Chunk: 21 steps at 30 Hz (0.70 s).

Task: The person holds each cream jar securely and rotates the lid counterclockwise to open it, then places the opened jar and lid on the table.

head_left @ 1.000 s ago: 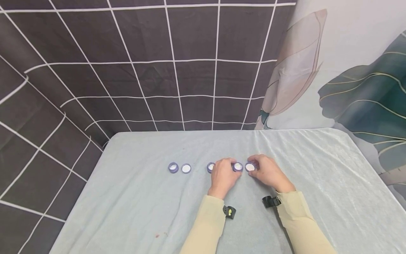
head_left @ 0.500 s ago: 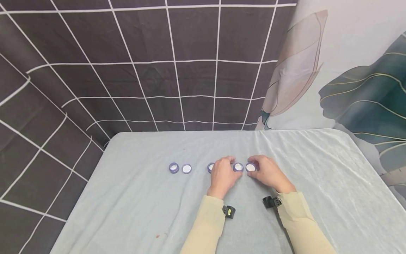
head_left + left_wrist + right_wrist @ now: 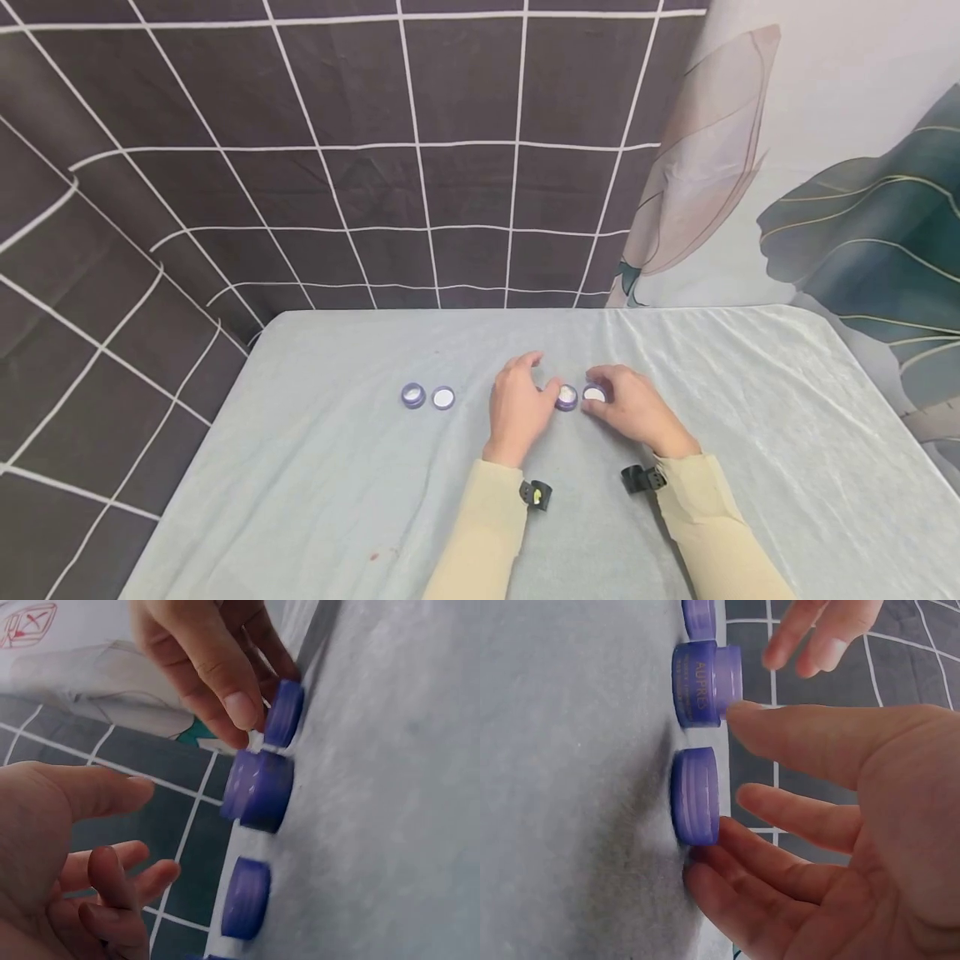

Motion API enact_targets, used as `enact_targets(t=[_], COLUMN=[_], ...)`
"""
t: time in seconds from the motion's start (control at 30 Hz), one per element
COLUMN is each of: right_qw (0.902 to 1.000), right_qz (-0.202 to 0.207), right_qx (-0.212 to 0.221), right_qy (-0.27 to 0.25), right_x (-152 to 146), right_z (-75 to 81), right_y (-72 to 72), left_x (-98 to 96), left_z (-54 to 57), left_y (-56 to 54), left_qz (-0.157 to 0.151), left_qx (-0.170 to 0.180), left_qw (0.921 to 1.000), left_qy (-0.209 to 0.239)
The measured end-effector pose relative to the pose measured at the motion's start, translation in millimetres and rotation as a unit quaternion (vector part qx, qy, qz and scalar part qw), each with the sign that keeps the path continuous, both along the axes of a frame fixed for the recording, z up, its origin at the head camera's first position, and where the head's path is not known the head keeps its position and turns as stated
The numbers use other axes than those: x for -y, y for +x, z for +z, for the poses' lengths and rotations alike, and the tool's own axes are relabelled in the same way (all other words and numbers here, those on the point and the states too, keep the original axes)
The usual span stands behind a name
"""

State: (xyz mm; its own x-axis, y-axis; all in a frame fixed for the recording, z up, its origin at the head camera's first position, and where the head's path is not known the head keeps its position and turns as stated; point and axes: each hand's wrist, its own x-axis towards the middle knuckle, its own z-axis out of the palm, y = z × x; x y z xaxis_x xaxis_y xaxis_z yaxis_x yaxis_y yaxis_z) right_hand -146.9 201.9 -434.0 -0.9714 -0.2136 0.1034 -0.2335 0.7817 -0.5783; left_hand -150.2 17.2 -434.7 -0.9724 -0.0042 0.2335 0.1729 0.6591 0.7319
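Observation:
In the head view my left hand (image 3: pixel 519 412) is spread, with its thumb tip beside an uncapped purple cream jar (image 3: pixel 566 397). The left wrist view shows its fingers apart from that jar (image 3: pixel 261 789), with nothing between them. My right hand (image 3: pixel 636 410) curves loosely around a purple lid (image 3: pixel 595 393) that lies white inside up. Seen from the right wrist, its fingers are right at the lid's (image 3: pixel 696 796) lower edge, and its thumb sits away from the lid, near the jar's neck. Gold lettering marks the jar (image 3: pixel 696 684).
Farther left on the pale cloth-covered table (image 3: pixel 337 500) stand a second purple jar (image 3: pixel 412 395) and its neighbouring lid (image 3: pixel 443 397). Another lid (image 3: pixel 246 898), hidden behind my left hand in the head view, lies beside the first jar. A dark gridded curtain (image 3: pixel 360 183) hangs behind.
My left hand has come off the open jar and moved slightly left, its fingers spreading, and now covers the lid there in the head view. My right hand stays by its lid.

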Motion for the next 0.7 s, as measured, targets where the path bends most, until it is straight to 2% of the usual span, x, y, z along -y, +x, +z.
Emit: enact_targets(t=[0.13,0.33,0.53,0.7], right_qw=[0.9997,0.9988,0.9983,0.9981], right_qz=[-0.008,-0.024,-0.034,-0.043], right_qx=[-0.024,-0.04,-0.045,-0.04], right_qy=[-0.005,-0.014,-0.016,-0.015], right_x=[1,5,5,-2], right_z=[1.3,7.7,11.2,16.1], right_y=[0.3,2.1,3.5,4.5], left_x=[4.6,13.8,24.1,37.0], left_z=[4.0,14.0,24.5,34.3], left_y=[-1.7,1.1,4.8,4.5], left_qz=[0.017,0.026,0.031,0.028], left_qx=[-0.024,-0.018,-0.007,-0.014], left_qw=[0.9993,0.9978,0.9977,0.9981], left_qy=[0.025,0.058,0.06,0.053])
